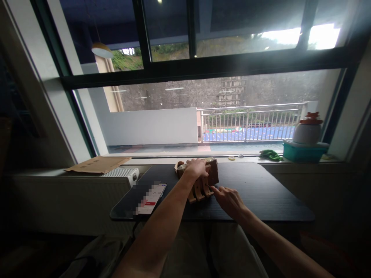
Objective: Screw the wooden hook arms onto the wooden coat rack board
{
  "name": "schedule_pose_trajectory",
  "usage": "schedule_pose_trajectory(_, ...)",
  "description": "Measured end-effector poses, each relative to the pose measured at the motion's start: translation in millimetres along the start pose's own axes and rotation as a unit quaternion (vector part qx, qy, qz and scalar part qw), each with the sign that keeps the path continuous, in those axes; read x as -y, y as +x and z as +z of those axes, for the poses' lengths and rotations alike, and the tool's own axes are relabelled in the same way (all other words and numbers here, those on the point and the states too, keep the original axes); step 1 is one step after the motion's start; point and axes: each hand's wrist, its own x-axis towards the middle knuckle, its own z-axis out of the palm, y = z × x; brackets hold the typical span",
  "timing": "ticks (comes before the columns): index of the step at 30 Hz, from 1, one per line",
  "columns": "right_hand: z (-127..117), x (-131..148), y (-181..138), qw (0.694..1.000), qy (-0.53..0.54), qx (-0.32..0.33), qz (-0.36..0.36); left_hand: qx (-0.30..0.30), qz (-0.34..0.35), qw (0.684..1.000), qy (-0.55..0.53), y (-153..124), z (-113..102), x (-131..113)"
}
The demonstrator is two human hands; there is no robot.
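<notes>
On the dark table (255, 193) stands a brown block-shaped thing (213, 172) with a paler top; its kind is unclear. Several light wooden curved slats (198, 191) project from its near side. My left hand (196, 168) lies over the top, fingers bent round it and gripping it. To the lower right, my right hand (228, 199) is closed, its fingertips at the rightmost slat. A small dark tip shows by those fingers, but what they hold is too small to make out. The left hand and forearm hide part of the block.
A phone (152, 199) with its screen lit lies on the table's left. Flat brown cardboard (98, 165) rests on the sill beside a white radiator (123, 174). To the right are a green cloth (271, 155), a teal box (303, 151) and a white container (307, 133) with an orange top.
</notes>
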Motion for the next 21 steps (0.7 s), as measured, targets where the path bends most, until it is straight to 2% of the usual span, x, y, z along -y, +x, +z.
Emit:
schedule_pose_trajectory(11, 10.2, 2.7, 1.7, 0.986, 0.118, -0.007, 0.120, 0.001, -0.003, 1.000, -0.004, -1.3, 0.0, 0.0)
schedule_pose_trajectory(15, 7.2, -0.1, 1.1, 0.988, 0.112, -0.003, 0.104, 0.000, -0.003, 1.000, -0.004, -0.7, -0.1, 0.6)
schedule_pose_trajectory(21, -1.5, 1.9, 1.2, 0.997, 0.067, 0.000, 0.036, -0.002, 0.001, 1.000, -0.003, -1.9, 0.3, 0.4)
